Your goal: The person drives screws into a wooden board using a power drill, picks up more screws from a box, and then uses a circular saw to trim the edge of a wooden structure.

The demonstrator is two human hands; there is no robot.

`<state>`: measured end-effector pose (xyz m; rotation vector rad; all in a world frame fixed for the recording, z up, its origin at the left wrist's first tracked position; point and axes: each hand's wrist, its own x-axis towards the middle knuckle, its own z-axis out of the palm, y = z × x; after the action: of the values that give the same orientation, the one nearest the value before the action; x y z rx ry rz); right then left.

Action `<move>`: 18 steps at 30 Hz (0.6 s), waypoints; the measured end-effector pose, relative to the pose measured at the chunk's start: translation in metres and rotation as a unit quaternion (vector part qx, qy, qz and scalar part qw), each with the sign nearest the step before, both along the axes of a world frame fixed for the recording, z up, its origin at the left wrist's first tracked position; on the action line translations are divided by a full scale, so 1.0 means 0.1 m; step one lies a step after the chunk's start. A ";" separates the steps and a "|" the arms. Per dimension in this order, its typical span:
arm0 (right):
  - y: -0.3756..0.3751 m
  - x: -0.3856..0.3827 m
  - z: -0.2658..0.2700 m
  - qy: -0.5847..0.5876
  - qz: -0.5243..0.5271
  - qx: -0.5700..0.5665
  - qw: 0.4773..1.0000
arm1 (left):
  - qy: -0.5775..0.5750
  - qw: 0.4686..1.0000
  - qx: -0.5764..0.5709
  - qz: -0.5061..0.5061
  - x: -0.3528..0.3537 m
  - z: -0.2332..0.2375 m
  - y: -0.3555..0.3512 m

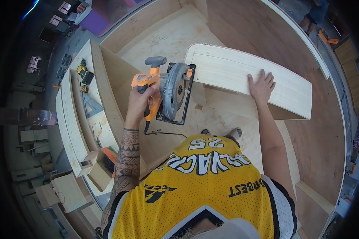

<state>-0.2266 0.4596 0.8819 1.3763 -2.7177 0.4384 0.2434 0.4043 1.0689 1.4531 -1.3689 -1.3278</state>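
My left hand (pixel 140 100) is wrapped around the rear handle of an orange and grey circular saw (pixel 172 92). The saw is held up on its side, its toothed blade and black base plate facing right, close to the left end of a pale curved plywood piece (pixel 223 63). A power cord (pixel 163 133) trails from the saw's handle toward my body. On top of the plywood piece, near its front edge, my right hand (pixel 262 88) lies flat with fingers spread. Below that edge the piece has a hollow, boxed underside.
Curved plywood walls (pixel 263 32) surround me. On the left ledge lie a yellow cordless drill (pixel 83 72), a blue triangular square (pixel 92 106) and an orange-edged box (pixel 107 156). A purple counter (pixel 92 20) stands behind; another person (pixel 316 16) is at the upper right.
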 end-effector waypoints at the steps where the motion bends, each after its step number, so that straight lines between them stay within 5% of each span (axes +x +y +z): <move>1: 0.00 0.00 0.01 0.005 -0.002 -0.006 1.000 | 0.000 1.000 -0.001 0.002 -0.01 0.02 0.01; 18: 0.00 0.03 0.03 0.013 -0.009 -0.022 1.000 | -0.088 0.996 -0.018 -0.021 -0.07 0.04 0.00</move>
<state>-0.2239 0.4600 0.8854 1.3357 -2.6826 0.4722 0.2363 0.4045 1.0726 1.5548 -1.5347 -1.2179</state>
